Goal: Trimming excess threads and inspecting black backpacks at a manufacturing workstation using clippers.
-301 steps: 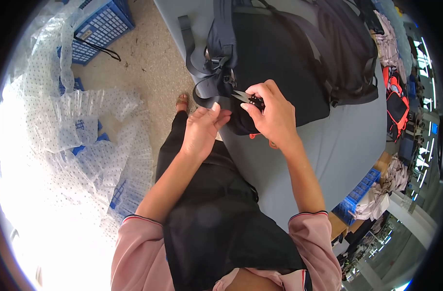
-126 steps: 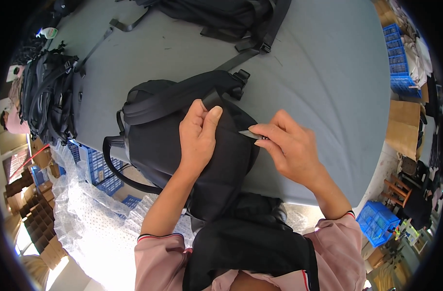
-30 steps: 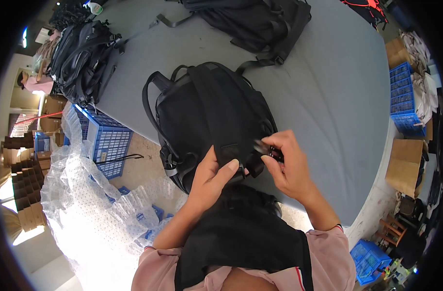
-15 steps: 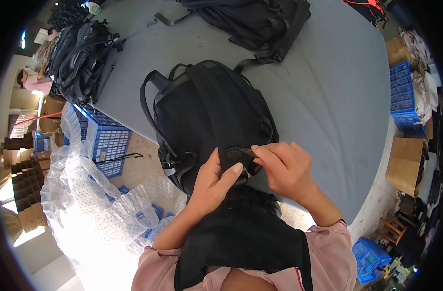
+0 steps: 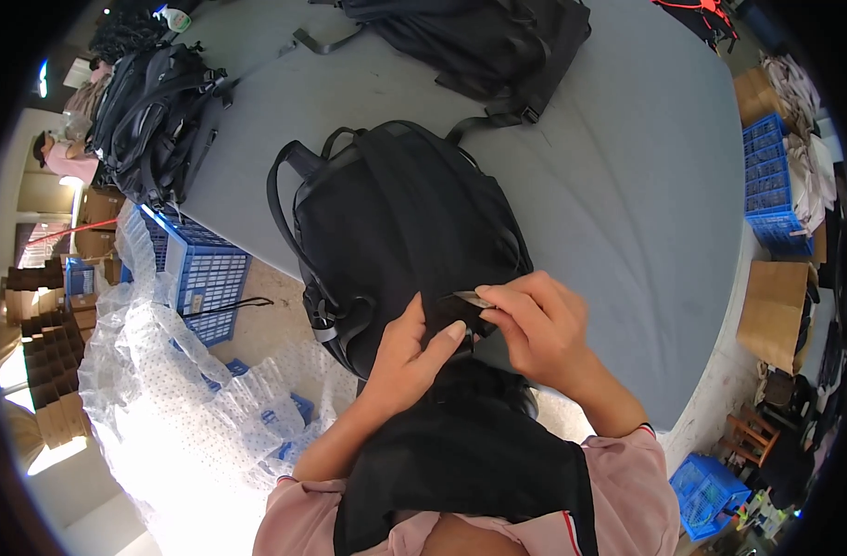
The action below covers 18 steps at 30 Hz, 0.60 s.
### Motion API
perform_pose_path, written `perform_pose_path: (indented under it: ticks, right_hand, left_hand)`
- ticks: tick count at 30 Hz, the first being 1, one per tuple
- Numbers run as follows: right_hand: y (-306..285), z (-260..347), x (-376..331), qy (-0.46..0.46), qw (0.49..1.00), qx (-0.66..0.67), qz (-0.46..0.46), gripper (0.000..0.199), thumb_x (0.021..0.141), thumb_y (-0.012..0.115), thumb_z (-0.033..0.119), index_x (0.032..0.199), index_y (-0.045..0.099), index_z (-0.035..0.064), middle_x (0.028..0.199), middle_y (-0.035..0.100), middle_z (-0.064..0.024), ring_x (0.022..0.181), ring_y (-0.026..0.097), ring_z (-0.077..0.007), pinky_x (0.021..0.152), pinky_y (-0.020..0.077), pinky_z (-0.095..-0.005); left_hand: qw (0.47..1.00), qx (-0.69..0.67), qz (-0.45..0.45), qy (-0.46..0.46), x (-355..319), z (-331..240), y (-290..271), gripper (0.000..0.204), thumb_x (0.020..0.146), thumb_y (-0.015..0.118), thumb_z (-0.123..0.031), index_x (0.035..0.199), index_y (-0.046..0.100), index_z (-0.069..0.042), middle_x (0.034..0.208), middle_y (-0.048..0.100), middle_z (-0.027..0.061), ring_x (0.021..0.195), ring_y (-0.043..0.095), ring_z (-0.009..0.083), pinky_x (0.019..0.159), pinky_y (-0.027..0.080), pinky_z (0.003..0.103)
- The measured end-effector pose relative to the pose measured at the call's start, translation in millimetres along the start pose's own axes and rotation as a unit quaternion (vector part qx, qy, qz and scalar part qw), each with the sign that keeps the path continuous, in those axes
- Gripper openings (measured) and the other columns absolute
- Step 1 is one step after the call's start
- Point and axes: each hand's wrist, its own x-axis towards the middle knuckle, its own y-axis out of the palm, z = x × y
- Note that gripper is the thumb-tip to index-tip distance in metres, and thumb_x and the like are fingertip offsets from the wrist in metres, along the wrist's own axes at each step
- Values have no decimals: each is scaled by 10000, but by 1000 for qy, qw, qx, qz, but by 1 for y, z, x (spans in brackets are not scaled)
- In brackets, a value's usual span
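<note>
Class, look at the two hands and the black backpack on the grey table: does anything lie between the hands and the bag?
Nothing visible does. The left hand and right hand already touch the near end of the black backpack.

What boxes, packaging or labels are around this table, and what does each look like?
Cardboard box: right of the table, brown, upright.
Blue crates: far right, stacked plastic mesh.
Blue crate: left, under the table edge, plastic mesh.
Bubble wrap: lower left floor, clear, crumpled.
Flat cartons: far left, brown stacks.
Small tag: pinched in right hand, pale; details too small.
</note>
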Motion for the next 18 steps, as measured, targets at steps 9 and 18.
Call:
perform_pose_path:
  ticks: [9,18]
  right_hand:
    - [22,-23,20,436,739,481,178,348,899,552,226,1151,523,-12,731,505,6,498,388,-35,437,300,-181]
    - [43,-33,13,495,500,686,184,523,814,673,134,1231,385,5,879,565,-99,448,378,-44,387,360,-198]
  left_hand:
    - [803,-551,171,-149,8,37,-1,192,886,471,-239,935,518,-59,691,541,78,529,495,153,705,412,324]
    - [932,-292,164,-139,0,33,0,370,890,542,-288,1153,454,-43,797,546,102,502,487,135,597,441,292]
